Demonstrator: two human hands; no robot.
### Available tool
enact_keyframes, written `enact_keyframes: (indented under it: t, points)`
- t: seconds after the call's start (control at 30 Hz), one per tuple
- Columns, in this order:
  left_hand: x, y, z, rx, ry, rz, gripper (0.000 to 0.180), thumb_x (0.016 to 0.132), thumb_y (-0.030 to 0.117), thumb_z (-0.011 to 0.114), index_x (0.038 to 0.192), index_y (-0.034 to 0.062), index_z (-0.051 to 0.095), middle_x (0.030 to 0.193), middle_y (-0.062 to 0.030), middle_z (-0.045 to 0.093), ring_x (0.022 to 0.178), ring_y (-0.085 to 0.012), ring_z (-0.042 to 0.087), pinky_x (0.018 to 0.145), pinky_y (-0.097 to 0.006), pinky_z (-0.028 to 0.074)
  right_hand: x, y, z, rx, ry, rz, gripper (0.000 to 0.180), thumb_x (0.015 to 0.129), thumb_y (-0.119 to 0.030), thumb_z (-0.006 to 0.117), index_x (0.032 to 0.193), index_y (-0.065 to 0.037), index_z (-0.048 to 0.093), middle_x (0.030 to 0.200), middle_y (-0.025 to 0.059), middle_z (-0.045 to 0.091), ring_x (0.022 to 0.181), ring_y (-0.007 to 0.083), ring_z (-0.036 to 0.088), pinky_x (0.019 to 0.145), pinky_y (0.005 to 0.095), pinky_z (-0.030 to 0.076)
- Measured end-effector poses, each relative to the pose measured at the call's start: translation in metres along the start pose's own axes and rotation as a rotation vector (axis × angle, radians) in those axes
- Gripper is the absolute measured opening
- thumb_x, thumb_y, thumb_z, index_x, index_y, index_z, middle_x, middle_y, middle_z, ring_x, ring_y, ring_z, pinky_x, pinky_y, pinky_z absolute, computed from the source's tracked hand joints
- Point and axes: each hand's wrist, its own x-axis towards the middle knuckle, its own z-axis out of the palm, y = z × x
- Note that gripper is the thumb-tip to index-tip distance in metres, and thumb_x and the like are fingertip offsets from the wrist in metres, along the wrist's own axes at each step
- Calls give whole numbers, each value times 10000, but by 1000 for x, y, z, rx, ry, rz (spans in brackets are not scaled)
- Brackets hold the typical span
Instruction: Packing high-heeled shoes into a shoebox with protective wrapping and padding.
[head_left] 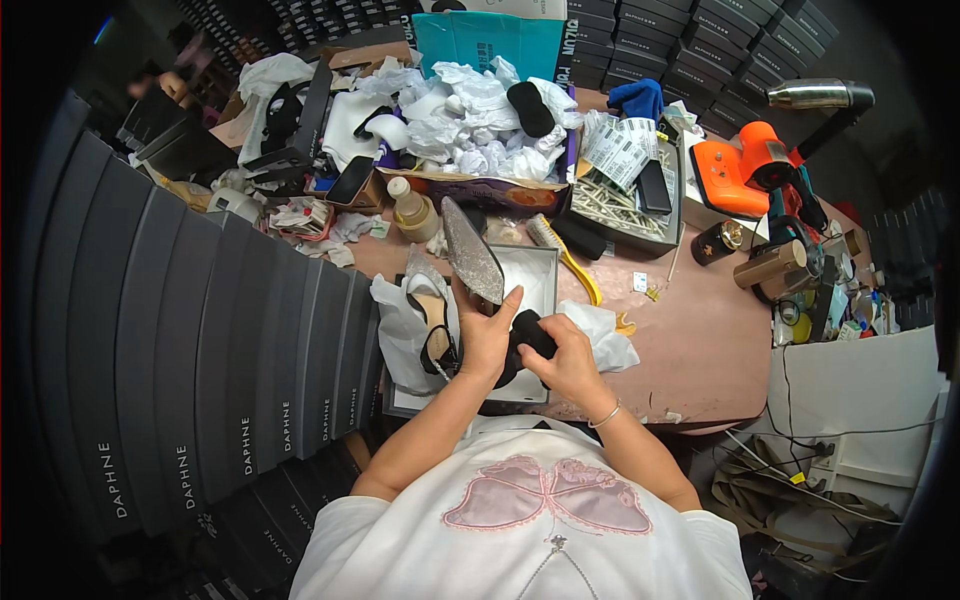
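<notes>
Left hand: your left hand point(485, 335) grasps the glitter shoe point(472, 250) at its near end.
Right hand: your right hand point(570, 358) is closed on a black pad point(533, 333), beside the left.
Shoe: raised over the box point(556, 278), beyond your hands and a little left; your left hand is the nearer of the 2.
Long axis: slanting from far left to near right, down to your left fingers.
Pad to shoe: the pad sits nearer you and right of the shoe's near end; I can't tell whether the 2 touch.
2nd shoe: the 2nd shoe point(432, 322) rests on white wrap, left of your left hand.
Edges: the stacked boxes point(215, 300) wall off your left; the carton point(500, 192) and brush point(572, 262) stand beyond.
Room: widest on the table point(700, 345) to the right, past the paper point(612, 340); its near edge runs by your waist.
</notes>
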Motion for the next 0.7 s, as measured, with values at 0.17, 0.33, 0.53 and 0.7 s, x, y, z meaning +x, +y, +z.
enact_keyframes:
  t: [0.17,0.33,0.53,0.7]
  points:
    - [-2,-2,3,-58,26,-113,766,788,21,719,1400,86,264,1170,-66,483,1021,-154,492,890,-272,417,-2,23,-12,112,7,46,246,754,-143,700,904,45,650,862,162,632,789,306,629,719,360,495]
    - [-23,-15,-23,-147,-57,-455,461,839,50,662,1224,93,413,898,-45,565,714,-129,569,614,-288,497,19,114,-52,-3,356,201,338,820,-194,691,1062,30,616,968,168,614,859,305,603,751,358,480]
    - [-69,-18,-3,-171,-71,-645,239,872,163,670,989,2,538,883,-89,598,803,-189,623,731,-311,542,35,217,-100,-504,77,284,289,784,-149,644,1041,-19,613,1066,177,604,951,366,598,807,429,489]
    - [-60,-20,-2,-172,36,-631,239,871,174,672,974,16,526,867,-71,581,791,-173,611,723,-306,536,-15,240,-70,-816,-65,-27,242,780,-199,649,979,-71,599,873,135,600,817,317,607,691,421,491]
